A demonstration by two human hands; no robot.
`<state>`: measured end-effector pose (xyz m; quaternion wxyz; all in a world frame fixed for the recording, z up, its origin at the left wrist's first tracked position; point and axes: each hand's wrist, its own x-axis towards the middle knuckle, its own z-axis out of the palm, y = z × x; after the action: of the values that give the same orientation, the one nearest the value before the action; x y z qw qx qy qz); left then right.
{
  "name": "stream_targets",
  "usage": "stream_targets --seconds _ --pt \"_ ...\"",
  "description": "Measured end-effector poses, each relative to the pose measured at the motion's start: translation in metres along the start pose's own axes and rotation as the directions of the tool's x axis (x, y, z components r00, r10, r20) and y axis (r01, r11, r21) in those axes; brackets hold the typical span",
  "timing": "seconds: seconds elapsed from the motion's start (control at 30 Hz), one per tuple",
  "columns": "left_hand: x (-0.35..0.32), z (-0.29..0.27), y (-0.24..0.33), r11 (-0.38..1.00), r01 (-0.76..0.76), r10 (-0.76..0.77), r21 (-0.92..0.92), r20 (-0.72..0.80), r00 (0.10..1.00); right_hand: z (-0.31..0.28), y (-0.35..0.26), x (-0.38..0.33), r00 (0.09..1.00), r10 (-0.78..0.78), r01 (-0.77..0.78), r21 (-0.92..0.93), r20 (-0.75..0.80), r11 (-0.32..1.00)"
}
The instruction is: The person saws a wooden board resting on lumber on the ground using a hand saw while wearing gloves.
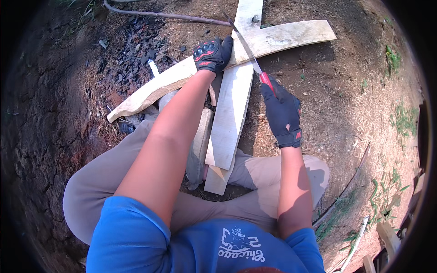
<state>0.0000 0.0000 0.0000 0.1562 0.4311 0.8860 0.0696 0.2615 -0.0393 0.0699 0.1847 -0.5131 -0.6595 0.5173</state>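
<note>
A pale, curved wooden board (pixel 291 37) lies crosswise over straight planks (pixel 230 113) that run away from me between my legs. My left hand (pixel 212 53), in a black glove with hard knuckle guards, grips the curved board just left of the crossing. Its fingertips are partly hidden. In my gloved right hand (pixel 281 113) is a hand saw (pixel 246 47), held by its red handle. The saw's narrow blade slants up and left across the curved board, close to the left hand's thumb side. Whether the teeth have cut into the wood cannot be made out.
Dark charcoal pieces (pixel 142 45) and a small white tube-like thing (pixel 154 68) lie on the soil at left. A long bent stick (pixel 173 17) reaches the planks at the far side. Cut wood pieces (pixel 388 239) lie at lower right. Sawdust covers the ground at right.
</note>
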Motion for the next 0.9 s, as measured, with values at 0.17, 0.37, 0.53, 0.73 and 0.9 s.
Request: stream_targets --seconds 0.17,0.37,0.53,0.73,0.9 --pt "-0.039 -0.012 0.007 0.992 -0.038 0.035 0.12 0.028 0.999 0.009 0.004 -0.058 0.995 0.07 -0.071 -0.012 -0.072 0.997" --pt "-0.086 0.0 0.011 0.991 0.039 -0.035 0.131 -0.031 0.999 0.005 0.004 -0.1 0.991 0.114 -0.12 -0.098 -0.066 0.988" --pt "-0.085 -0.001 0.012 0.996 0.013 -0.007 0.088 -0.059 0.998 -0.004 0.01 -0.104 0.997 0.038 -0.039 -0.004 -0.07 0.999" --pt "-0.086 0.002 0.01 0.996 0.011 -0.006 0.087 -0.054 0.999 -0.035 0.005 -0.146 0.97 0.243 -0.243 -0.147 -0.019 0.959" --pt "-0.086 0.001 0.007 0.994 -0.077 0.077 0.077 0.003 0.997 -0.034 0.025 -0.121 0.989 -0.1 0.075 -0.215 -0.107 0.974"
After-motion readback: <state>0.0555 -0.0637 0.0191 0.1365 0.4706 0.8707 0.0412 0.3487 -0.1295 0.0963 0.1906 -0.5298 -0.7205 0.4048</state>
